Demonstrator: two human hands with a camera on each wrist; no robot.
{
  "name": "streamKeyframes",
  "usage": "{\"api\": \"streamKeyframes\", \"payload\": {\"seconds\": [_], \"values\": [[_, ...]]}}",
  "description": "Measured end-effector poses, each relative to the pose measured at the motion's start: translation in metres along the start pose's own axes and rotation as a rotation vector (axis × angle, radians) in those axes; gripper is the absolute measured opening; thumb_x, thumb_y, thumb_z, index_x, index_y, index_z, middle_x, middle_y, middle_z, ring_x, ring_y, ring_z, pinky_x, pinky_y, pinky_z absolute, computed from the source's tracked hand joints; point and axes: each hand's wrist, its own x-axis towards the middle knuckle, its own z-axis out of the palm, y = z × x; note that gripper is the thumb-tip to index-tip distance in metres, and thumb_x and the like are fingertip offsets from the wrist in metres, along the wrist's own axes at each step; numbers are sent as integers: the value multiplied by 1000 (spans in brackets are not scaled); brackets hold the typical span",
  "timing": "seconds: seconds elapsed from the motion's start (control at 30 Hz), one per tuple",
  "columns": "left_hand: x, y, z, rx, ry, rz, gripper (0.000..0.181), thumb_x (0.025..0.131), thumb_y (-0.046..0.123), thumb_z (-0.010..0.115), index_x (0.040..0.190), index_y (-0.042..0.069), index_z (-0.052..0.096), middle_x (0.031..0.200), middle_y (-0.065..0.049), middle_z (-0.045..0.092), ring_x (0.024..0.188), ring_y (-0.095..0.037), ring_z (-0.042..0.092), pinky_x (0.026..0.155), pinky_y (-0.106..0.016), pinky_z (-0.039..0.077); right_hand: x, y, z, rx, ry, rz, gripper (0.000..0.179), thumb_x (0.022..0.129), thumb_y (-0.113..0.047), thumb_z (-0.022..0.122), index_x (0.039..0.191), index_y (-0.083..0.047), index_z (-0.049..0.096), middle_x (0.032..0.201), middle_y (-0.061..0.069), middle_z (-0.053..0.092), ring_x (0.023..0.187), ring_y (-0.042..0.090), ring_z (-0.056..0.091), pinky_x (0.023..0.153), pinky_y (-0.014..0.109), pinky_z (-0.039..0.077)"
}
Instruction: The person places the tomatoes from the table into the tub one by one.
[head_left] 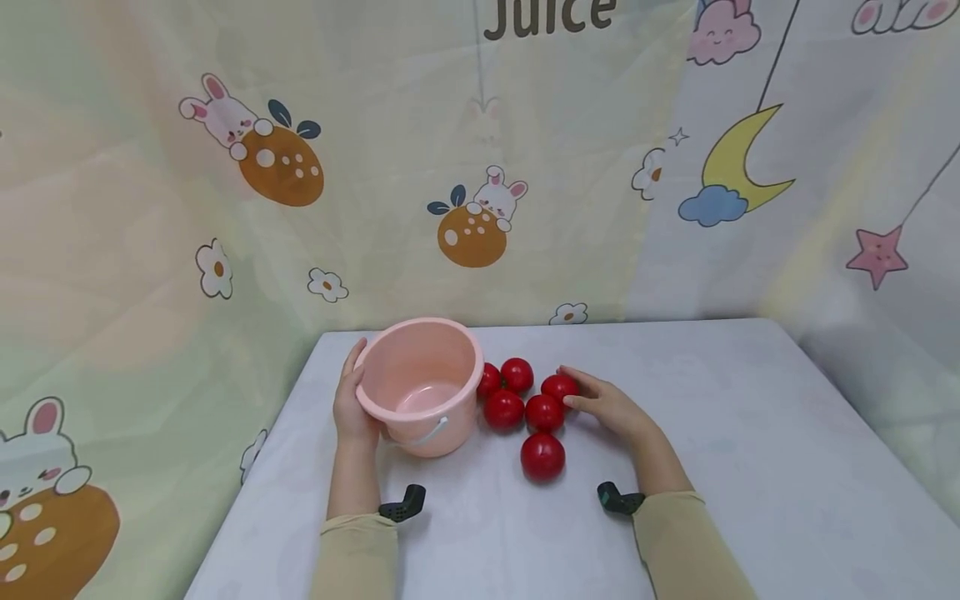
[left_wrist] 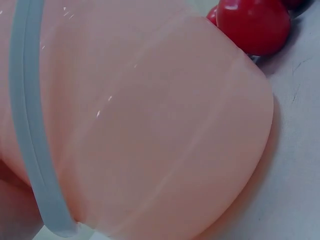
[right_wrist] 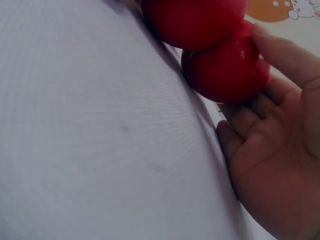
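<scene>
A pale pink bucket (head_left: 441, 437) with a light grey handle (left_wrist: 25, 110) stands on the left half of the table, its mouth facing up and toward me. My left hand (head_left: 353, 408) grips it at the left side of the rim, with fingers along the outer wall. Several shiny red round fruits (head_left: 504, 411) lie in a cluster right beside the bucket. At the cluster's right edge, my right hand (head_left: 606, 406) holds one red fruit (right_wrist: 225, 75), thumb on one side and fingers curled behind it. Another red fruit (right_wrist: 195, 20) presses against that one.
One red fruit (head_left: 542, 457) lies nearest to me, at the front of the cluster. The white-covered table (head_left: 720, 417) stretches off to the right. A printed cloth (head_left: 375, 167) with cartoon rabbits hangs behind it. Dark wrist devices (head_left: 405, 503) sit at both sleeves.
</scene>
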Motion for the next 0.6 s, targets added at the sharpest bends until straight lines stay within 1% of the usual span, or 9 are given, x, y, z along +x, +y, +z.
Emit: {"api": "streamKeyframes", "payload": {"seconds": [0.13, 0.37, 0.6], "values": [[-1, 1, 3, 6, 14, 0, 46, 101, 30, 36, 145, 39, 46, 158, 9, 37, 141, -13, 39, 121, -44, 28, 0, 1, 0, 2, 10, -5, 75, 82, -54, 72, 149, -39, 41, 156, 2, 41, 148, 32, 30, 113, 61, 34], [-1, 2, 5, -10, 18, 4, 47, 100, 29, 35, 145, 37, 46, 157, 9, 39, 141, -14, 39, 121, -44, 28, -1, 2, 0, 9, 20, -11, 74, 81, -53, 73, 147, -37, 44, 153, 4, 45, 146, 34, 33, 112, 61, 36], [-1, 2, 6, -39, 16, 16, 48, 101, 26, 34, 146, 34, 46, 159, 3, 36, 141, -14, 40, 121, -42, 27, 0, 4, 0, 2, 50, -15, 73, 80, -54, 74, 145, -36, 47, 150, 3, 47, 144, 33, 35, 111, 61, 37]]}}
